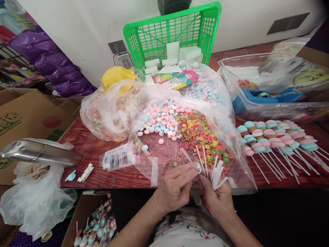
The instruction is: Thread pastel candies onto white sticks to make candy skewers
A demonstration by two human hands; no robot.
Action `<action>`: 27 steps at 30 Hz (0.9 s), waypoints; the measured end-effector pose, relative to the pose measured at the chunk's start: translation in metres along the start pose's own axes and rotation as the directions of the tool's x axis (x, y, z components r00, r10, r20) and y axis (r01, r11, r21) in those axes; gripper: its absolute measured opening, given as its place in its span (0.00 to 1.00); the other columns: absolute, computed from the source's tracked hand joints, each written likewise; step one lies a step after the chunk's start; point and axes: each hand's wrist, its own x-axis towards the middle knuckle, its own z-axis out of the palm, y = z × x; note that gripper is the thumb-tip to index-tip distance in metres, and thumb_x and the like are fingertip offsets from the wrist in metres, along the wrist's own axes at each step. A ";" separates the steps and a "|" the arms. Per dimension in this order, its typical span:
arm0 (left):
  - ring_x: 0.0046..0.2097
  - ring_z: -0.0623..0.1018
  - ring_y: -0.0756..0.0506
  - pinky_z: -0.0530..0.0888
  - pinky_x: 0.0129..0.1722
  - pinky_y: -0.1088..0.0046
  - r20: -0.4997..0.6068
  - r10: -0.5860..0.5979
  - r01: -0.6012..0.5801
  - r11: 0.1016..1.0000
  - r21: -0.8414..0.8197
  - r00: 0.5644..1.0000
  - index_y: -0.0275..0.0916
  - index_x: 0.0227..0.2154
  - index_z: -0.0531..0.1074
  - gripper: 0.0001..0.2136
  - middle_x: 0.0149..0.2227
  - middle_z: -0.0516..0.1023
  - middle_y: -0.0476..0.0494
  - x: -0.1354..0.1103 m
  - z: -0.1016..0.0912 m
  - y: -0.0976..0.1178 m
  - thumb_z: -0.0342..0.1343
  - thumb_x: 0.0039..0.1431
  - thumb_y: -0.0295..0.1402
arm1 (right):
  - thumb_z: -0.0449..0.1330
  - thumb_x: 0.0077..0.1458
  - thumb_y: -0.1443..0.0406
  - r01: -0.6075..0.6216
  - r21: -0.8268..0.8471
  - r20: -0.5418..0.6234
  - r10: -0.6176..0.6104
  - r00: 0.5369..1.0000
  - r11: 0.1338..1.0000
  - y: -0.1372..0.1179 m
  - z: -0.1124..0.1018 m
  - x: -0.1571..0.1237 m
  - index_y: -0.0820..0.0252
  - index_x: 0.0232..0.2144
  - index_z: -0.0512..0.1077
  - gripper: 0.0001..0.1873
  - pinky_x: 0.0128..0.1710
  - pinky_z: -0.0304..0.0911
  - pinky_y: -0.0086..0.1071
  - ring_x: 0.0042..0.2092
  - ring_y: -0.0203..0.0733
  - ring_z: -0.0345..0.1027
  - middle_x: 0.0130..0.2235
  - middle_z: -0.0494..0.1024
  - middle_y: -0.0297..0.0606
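My right hand [218,199] is closed round several white lollipop sticks [217,173] that fan upward, with something pink partly hidden below the palm. Beside it, my left hand [177,185] is closed in a pinch; a small pale blue candy [198,167] shows at its fingertips, close to the sticks. Both hands are at the table's front edge over an opened clear plastic bag [241,171]. Fruit-coloured ring candies [197,133] and pink and blue button-shaped candies [161,120] lie heaped on it.
Finished candy skewers [277,137] lie at right, below a clear bin [264,106] with a blue tape dispenser [272,96]. A green basket [174,24] stands behind. At left are a steel flask [41,152] and a bag with a yellow scoop [117,79]. A box of wrapped candies [97,223] sits below.
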 end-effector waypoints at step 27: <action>0.37 0.75 0.42 0.69 0.37 0.68 0.313 -0.491 0.287 0.806 0.518 0.813 0.36 0.28 0.77 0.05 0.34 0.78 0.39 0.078 -0.001 -0.071 0.57 0.53 0.24 | 0.57 0.59 0.58 -0.124 -0.007 0.024 0.124 0.992 0.992 0.012 -0.039 0.020 0.59 0.26 0.69 0.13 0.21 0.55 0.27 0.22 0.33 0.56 0.21 0.64 0.29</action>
